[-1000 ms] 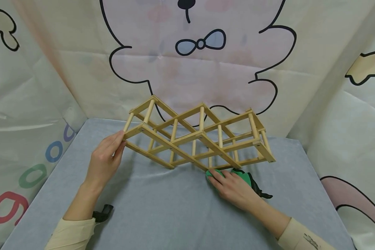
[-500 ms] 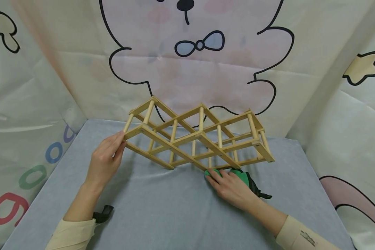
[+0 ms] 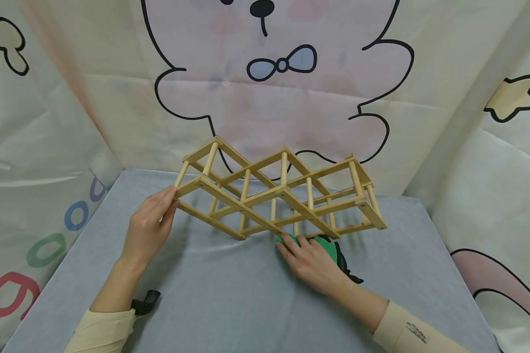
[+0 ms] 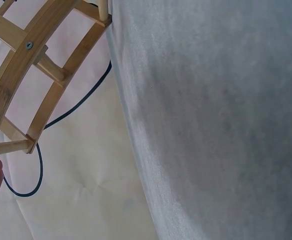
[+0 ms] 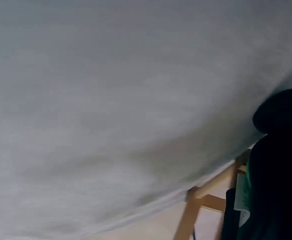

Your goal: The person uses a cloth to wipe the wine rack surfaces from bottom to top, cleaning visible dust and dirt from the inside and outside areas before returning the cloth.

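Note:
A folding wooden wine rack, a lattice of crossed slats and round dowels, stands spread out across the table, tilted up at its left end. At that end my left hand pinches a corner between thumb and fingers; the left wrist view shows a fingertip against the rack's slats. My right hand holds a soft green and black thing at the rack's lower front edge, fingers bent over it. Its exact kind is unclear. In the right wrist view its dark fuzzy part shows, with a white label.
A grey-blue cloth covers the table. Behind it hangs a printed curtain with a cartoon animal, and more printed fabric closes off the sides. The black wrist camera sits under my left wrist.
My right hand has slid left along the rack's lower front edge, carrying the green and black thing with it. The left hand and the rack stay in place.

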`<act>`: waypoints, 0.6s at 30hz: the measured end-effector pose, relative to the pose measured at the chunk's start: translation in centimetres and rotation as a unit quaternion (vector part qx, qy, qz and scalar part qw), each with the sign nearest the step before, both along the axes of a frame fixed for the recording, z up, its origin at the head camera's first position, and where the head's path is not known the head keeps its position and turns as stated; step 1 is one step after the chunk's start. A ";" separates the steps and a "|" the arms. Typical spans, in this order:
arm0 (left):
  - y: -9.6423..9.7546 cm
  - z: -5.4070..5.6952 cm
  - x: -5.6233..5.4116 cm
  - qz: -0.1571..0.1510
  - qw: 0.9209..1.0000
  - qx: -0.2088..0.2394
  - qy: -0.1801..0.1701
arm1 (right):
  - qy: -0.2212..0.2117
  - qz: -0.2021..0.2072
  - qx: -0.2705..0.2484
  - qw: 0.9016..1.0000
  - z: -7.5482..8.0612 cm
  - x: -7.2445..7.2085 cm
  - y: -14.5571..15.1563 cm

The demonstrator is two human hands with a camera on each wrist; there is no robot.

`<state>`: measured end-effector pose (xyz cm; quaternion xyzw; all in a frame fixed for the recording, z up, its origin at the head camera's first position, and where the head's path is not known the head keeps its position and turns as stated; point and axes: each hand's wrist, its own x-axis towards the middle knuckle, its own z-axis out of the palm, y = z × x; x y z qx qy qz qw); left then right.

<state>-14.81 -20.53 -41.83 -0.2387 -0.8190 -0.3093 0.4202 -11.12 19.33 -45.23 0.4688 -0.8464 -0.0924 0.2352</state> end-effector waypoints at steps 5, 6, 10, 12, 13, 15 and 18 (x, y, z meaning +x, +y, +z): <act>0.0 0.0 0.0 0.003 1.000 -0.001 0.000 | 0.033 0.009 -0.027 0.999 0.6 -0.4 -1.6; 0.0 0.0 0.0 0.004 1.000 -0.001 -0.001 | 0.040 0.012 -0.032 0.999 0.7 -0.5 -2.0; -0.1 0.0 0.1 0.006 1.000 -0.006 -0.001 | 0.058 0.014 -0.042 0.997 1.0 -0.6 -3.0; -0.1 0.1 0.1 0.006 1.000 -0.007 -0.001 | 0.064 0.009 -0.041 0.997 1.0 -0.5 -3.3; -0.1 0.0 0.1 0.006 1.000 -0.007 -0.001 | 0.066 0.005 -0.040 0.997 1.0 -0.5 -3.5; -0.1 0.0 0.1 0.005 1.000 -0.005 -0.001 | 0.073 -0.001 -0.035 0.997 0.9 -0.5 -3.7; 0.0 0.0 0.0 0.002 1.000 0.000 -0.002 | 0.085 -0.006 -0.032 0.996 0.6 -0.5 -4.1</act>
